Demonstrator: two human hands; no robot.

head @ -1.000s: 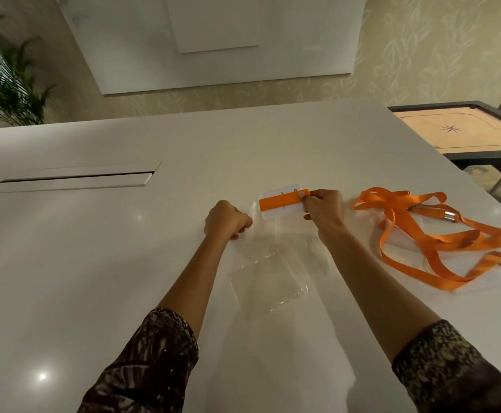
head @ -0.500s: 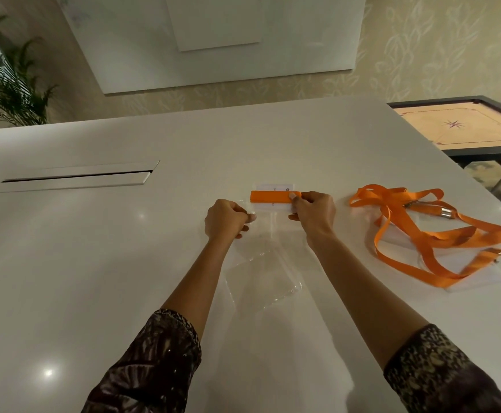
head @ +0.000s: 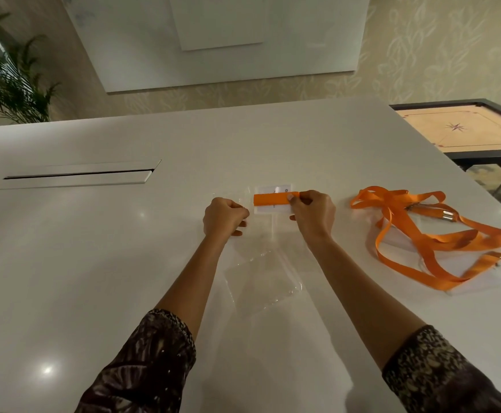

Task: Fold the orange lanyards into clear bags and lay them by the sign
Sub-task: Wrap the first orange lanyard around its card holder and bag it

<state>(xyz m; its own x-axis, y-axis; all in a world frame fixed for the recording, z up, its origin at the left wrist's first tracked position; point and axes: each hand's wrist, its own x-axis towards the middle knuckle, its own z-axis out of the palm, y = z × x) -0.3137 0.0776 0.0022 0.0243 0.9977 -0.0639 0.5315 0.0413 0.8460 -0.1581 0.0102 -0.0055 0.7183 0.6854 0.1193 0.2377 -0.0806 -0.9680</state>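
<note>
Pinching the folded lanyard (head: 276, 199) over the sign (head: 273, 190) at mid-tabletop (head: 94, 263), right hand (head: 313, 213) closes on its end while left hand (head: 225, 216), fisted, apparently grips the bag (head: 243, 201) edge; slack film could let the fold spring open, judging by sight.

A folded lanyard (head: 274, 199) lay across the sign (head: 273, 189) at frame centre, between the left hand (head: 225, 216) and right hand (head: 313, 214). Bags (head: 262, 283) sat below them; loose lanyards (head: 434, 234) sprawled at right, a table slot (head: 76, 175) at upper left
</note>
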